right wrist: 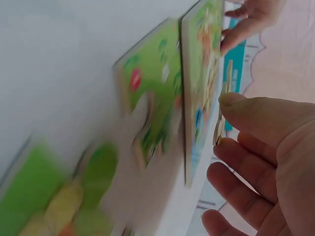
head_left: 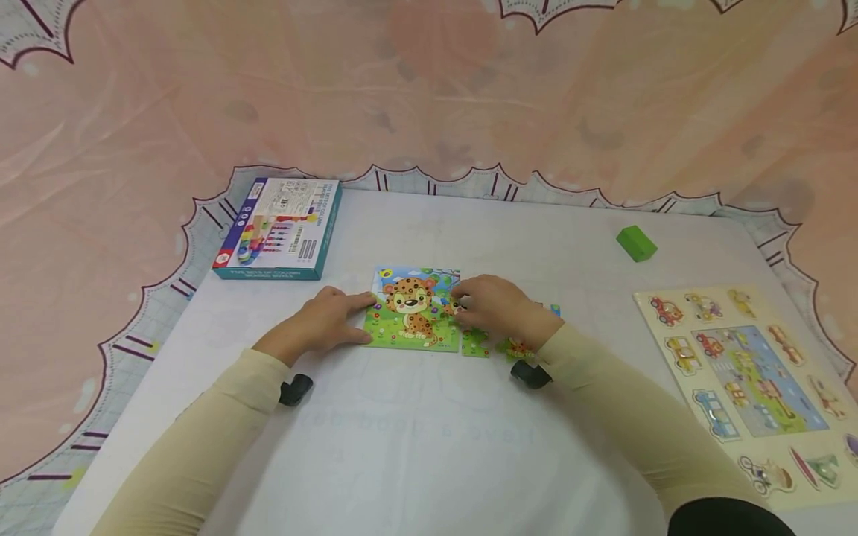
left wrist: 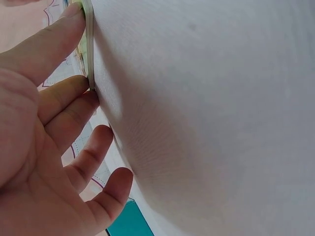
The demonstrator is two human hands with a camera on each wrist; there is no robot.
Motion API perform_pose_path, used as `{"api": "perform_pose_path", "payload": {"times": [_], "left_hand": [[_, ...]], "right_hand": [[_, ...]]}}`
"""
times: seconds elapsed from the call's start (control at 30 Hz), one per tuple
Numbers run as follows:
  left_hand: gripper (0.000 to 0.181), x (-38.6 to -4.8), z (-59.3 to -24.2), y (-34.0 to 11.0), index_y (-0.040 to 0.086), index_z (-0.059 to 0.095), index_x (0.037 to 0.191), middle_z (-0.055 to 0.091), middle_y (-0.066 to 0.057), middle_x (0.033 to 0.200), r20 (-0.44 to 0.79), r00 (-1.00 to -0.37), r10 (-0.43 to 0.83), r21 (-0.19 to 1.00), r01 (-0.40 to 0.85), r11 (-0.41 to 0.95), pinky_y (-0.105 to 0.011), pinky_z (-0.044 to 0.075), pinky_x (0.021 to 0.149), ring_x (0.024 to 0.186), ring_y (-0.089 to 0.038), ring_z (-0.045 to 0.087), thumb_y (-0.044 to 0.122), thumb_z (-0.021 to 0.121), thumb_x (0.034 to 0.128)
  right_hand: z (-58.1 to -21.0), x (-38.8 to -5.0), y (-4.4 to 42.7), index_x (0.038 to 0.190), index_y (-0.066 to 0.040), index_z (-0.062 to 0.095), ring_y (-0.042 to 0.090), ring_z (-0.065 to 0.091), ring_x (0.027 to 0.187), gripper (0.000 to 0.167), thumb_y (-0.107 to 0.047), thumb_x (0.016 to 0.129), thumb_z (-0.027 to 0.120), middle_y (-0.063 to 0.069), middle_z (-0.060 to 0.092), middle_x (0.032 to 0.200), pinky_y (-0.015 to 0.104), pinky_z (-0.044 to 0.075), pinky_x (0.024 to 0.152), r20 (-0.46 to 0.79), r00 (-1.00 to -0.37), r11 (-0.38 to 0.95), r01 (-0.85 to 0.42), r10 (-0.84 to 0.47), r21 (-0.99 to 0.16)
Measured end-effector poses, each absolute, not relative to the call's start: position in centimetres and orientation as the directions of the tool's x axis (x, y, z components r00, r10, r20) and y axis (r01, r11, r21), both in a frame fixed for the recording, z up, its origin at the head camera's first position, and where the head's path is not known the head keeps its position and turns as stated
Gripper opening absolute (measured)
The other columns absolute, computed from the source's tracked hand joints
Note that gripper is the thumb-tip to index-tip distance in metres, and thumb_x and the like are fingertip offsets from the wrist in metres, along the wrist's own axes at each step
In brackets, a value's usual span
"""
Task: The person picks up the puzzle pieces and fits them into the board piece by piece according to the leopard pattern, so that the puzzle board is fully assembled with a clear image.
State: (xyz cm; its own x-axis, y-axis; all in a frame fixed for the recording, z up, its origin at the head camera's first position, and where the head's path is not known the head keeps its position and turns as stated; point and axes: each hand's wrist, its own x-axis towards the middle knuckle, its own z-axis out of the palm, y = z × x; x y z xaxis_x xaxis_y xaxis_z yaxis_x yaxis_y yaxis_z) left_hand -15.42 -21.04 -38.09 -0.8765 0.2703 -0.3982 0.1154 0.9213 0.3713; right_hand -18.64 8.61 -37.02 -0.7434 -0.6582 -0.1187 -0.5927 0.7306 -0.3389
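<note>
A square picture board with a cartoon leopard (head_left: 414, 316) lies flat on the white table. My left hand (head_left: 323, 321) rests at its left edge, thumb and fingertips touching the side with the fingers fairly straight. Over the board's right side, my right hand (head_left: 499, 304) pinches a thin puzzle piece (right wrist: 222, 115) between thumb and fingertips. That piece is held edge-on and raised off the table in the right wrist view. Just right of the board lies a green puzzle piece (right wrist: 160, 73). More puzzle pieces (head_left: 518, 348) lie partly hidden under my right wrist.
A flat box (head_left: 284, 227) sits at the back left. At the back right stands a green block (head_left: 636, 243). A cream board with vehicle pictures (head_left: 653, 327) lies on the right, beyond my right forearm. A patterned cloth (head_left: 429, 89) hangs behind the table.
</note>
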Motion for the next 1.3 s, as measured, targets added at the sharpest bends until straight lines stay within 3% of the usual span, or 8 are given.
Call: {"api": "perform_pose_path", "payload": {"times": [0.5,0.93,1.3], "left_hand": [[0.075,-15.5,-38.3,-21.2,0.017,0.046,0.152,0.049,-0.022,0.138,-0.398,-0.878,0.267,0.368,0.113,0.923,-0.055,0.04,0.102,0.127,-0.038,0.039,0.036,0.079,0.0873],[0.075,-15.5,-38.1,-21.1,0.017,0.045,0.152,0.048,-0.023,0.139,-0.387,-0.877,0.283,0.369,0.134,0.92,-0.056,0.04,0.101,0.127,-0.039,0.039,0.038,0.078,0.088],[0.074,-15.4,-38.1,-21.2,0.015,0.046,0.152,0.052,-0.021,0.137,-0.379,-0.878,0.291,0.371,0.144,0.917,-0.055,0.04,0.101,0.126,-0.037,0.04,0.036,0.078,0.0882]], "right_hand": [[-37.6,-19.1,4.3,0.128,-0.009,0.065,0.025,0.061,0.115,0.035,-0.029,0.099,0.064,0.005,0.067,0.124,0.039,0.046,0.098,-0.132,-0.714,0.713,-0.628,-0.687,-0.313],[-37.7,-19.5,2.0,0.131,-0.01,0.065,0.026,0.06,0.117,0.038,-0.03,0.099,0.064,0.005,0.068,0.125,0.041,0.045,0.1,-0.141,-0.735,0.736,-0.607,-0.663,-0.3],[-37.9,-19.8,0.7,0.129,-0.014,0.064,0.02,0.062,0.106,0.033,-0.031,0.101,0.06,0.001,0.068,0.121,0.038,0.048,0.093,-0.167,-0.735,0.746,-0.602,-0.657,-0.285]]}}
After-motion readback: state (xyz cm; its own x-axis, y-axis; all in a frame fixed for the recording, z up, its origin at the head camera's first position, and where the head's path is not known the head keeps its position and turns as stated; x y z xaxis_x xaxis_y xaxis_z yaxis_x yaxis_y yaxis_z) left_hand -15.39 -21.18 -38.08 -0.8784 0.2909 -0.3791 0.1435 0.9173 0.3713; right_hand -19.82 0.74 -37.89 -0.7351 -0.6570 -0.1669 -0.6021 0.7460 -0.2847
